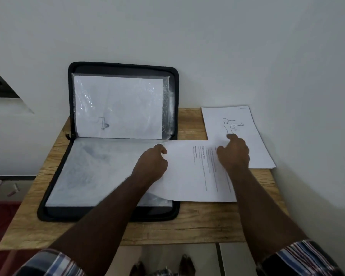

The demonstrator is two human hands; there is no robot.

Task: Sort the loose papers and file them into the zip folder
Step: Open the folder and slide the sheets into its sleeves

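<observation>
A black zip folder lies open on the wooden table, its lid propped against the wall. A sheet with a small sketch sits in the lid's clear sleeve. The lower half shows a clear sleeve. A printed sheet lies partly over the folder's right edge. My left hand pinches its left edge. My right hand rests on its far right part, fingers curled, index finger pointing onto a stack of loose papers topped by a line drawing.
The table stands in a corner, white wall behind and to the right. The loose stack overhangs the table's right edge. Floor tiles and feet show below the front edge. A dark window frame is at the left.
</observation>
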